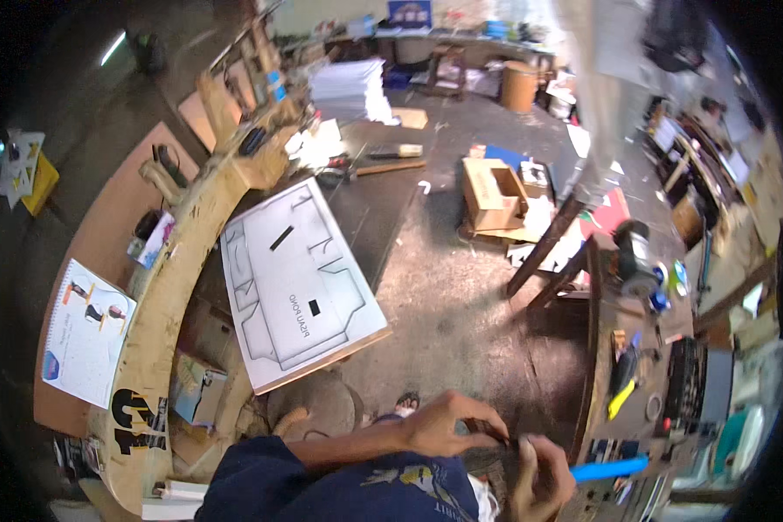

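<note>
My left hand (439,424) is in front of my body, thumb and fingers pinched together. Between its fingertips and my right hand is something small, thin and dark, too small to name. My right hand (539,487) is closed, with its fingers curled and its thumb up, close to the left fingertips. A bright blue handle (611,468) sticks out on its far right side; whether the hand grips it or it lies behind cannot be told. Ahead to the left, a white-faced board (278,270) with dark outline lines lies tilted on the workbench.
A curved wooden bench (178,261) runs along the left, with a spiral calendar (87,331) beside it. A hammer (391,168) lies beyond the board. On the floor ahead sits a wooden box (493,196). The right-hand bench bears a grinder (635,259) and a yellow-tipped tool (620,398).
</note>
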A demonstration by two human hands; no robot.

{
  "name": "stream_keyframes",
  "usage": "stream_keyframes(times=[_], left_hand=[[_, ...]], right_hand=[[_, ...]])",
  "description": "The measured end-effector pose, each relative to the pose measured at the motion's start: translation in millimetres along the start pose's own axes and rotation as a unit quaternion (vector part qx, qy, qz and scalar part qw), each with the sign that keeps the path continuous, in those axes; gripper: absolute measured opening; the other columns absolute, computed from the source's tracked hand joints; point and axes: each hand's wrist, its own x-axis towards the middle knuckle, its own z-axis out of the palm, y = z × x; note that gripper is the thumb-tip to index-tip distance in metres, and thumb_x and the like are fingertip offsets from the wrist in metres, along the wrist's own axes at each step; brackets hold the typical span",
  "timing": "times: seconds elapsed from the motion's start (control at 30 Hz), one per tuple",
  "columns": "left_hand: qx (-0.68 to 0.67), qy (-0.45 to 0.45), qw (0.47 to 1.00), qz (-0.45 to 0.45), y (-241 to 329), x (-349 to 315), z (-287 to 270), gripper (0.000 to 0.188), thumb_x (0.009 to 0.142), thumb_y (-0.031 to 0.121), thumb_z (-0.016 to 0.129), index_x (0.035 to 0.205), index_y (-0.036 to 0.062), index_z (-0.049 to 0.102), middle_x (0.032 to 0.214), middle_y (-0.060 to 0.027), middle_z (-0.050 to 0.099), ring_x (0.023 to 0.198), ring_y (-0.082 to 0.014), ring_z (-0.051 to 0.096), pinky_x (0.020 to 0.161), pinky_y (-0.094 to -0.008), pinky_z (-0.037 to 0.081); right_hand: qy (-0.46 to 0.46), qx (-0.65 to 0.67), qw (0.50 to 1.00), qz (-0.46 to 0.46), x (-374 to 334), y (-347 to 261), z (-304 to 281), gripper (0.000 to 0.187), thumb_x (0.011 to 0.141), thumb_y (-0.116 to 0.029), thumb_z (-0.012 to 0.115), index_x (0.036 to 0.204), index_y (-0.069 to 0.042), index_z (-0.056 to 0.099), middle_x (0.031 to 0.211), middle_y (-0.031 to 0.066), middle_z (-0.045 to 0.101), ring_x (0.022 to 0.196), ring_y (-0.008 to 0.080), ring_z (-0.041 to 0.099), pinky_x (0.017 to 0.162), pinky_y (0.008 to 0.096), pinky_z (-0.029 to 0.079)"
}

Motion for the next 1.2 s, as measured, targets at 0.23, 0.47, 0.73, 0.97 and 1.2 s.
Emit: stream_keyframes(times=[0.23,0.47,0.73,0.97,1.2], left_hand=[[0.035,0.257,0.952,-0.165,-69,1,-155,0.02,0.09,0.006,0.071,0.107,-0.0031,0.07,0.095,-0.0162,0.074,0.087,-0.0207,0.073,0.075,-0.0337,0.059],[0.138,0.685,0.682,-0.216,-173,-39,-263,0.017,0.089,0.001,0.07,0.105,-0.0019,0.073,0.096,-0.0139,0.075,0.085,-0.0206,0.074,0.074,-0.0327,0.059],[0.257,0.833,0.34,-0.353,-217,-5,-323,0.015,0.084,-0.003,0.073,0.098,0.0001,0.077,0.085,-0.0148,0.073,0.078,-0.0262,0.068,0.072,-0.0337,0.053],[0.247,0.833,0.297,-0.395,-265,58,-350,0.021,0.081,-0.008,0.068,0.098,0.002,0.073,0.093,-0.0107,0.072,0.098,-0.0267,0.066,0.086,-0.0389,0.048],[0.281,0.805,0.281,-0.439,-281,74,-360,0.023,0.081,-0.007,0.069,0.1,0.0042,0.072,0.092,-0.0079,0.072,0.105,-0.0232,0.066,0.09,-0.0391,0.046]], right_hand=[[-0.277,0.07,0.952,0.105,177,58,200,0.019,0.096,-0.014,0.069,0.09,0.005,0.071,0.077,0.0094,0.072,0.072,0.0104,0.065,0.065,0.0263,0.051],[-0.53,-0.063,0.84,-0.096,318,74,438,0.019,0.095,-0.016,0.07,0.105,0.0,0.071,0.092,0.0117,0.075,0.081,0.0166,0.071,0.068,0.0299,0.056],[-0.302,-0.309,0.791,-0.433,546,139,768,0.073,0.081,-0.024,0.069,0.145,-0.002,0.041,0.142,0.0304,0.048,0.122,0.0437,0.055,0.105,0.0548,0.04],[-0.633,-0.153,0.733,-0.198,635,185,899,0.066,0.066,-0.004,0.069,0.13,-0.001,0.055,0.111,0.0123,0.062,0.103,0.0188,0.06,0.087,0.032,0.049],[-0.643,0.012,0.432,-0.632,521,78,801,0.051,0.066,0.006,0.067,0.114,-0.01,0.071,0.124,0.007,0.062,0.121,0.0276,0.059,0.109,0.0432,0.038]])
